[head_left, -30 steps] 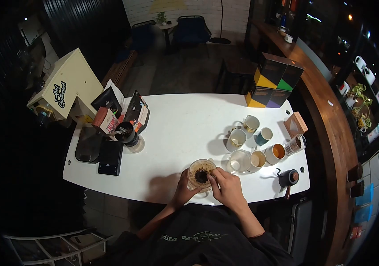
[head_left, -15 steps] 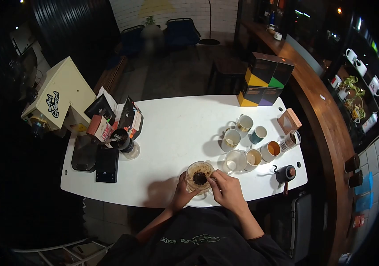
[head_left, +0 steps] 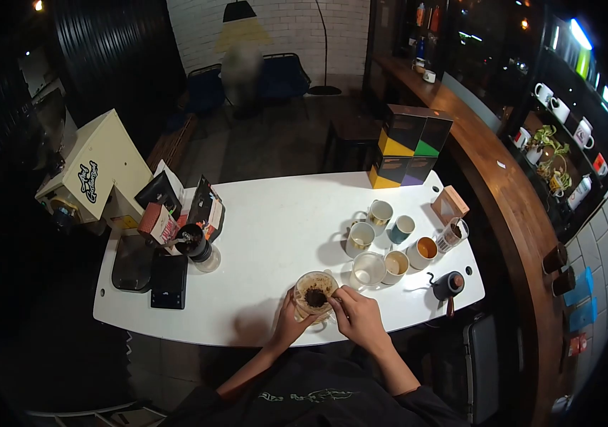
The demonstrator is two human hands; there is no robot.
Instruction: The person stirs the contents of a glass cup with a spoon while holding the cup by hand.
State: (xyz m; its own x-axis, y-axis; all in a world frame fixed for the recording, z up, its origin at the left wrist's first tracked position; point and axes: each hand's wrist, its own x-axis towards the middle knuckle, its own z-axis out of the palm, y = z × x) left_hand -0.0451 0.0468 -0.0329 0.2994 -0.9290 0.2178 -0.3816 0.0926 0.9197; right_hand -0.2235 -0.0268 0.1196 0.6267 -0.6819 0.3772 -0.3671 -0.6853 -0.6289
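Note:
A clear coffee dripper [head_left: 307, 317] stands near the table's front edge, lined with a stained paper coffee filter [head_left: 304, 286]. Dark wet coffee grounds [head_left: 315, 297] lie in the bottom of it. My left hand [head_left: 289, 324] is wrapped round the dripper's left side, thumb toward the front. At the right rim, the fingers of my right hand [head_left: 357, 313] are pinched on the filter's edge; the fingertips are partly hidden. Just behind my right hand are a clear glass server [head_left: 368, 269] and a mug [head_left: 395, 265] with a brownish inside.
Several more mugs [head_left: 361, 238] and a black gooseneck kettle [head_left: 449, 285] stand to the right. At left are a hand grinder [head_left: 197, 245], a black scale [head_left: 168, 282], coffee bags [head_left: 208, 206] and a cream machine [head_left: 97, 171]. Stacked boxes [head_left: 410, 146] sit at the back.
The whole view has shifted as my head moved, so the table sits lower and slightly left. Both hands keep their places on the dripper and filter.

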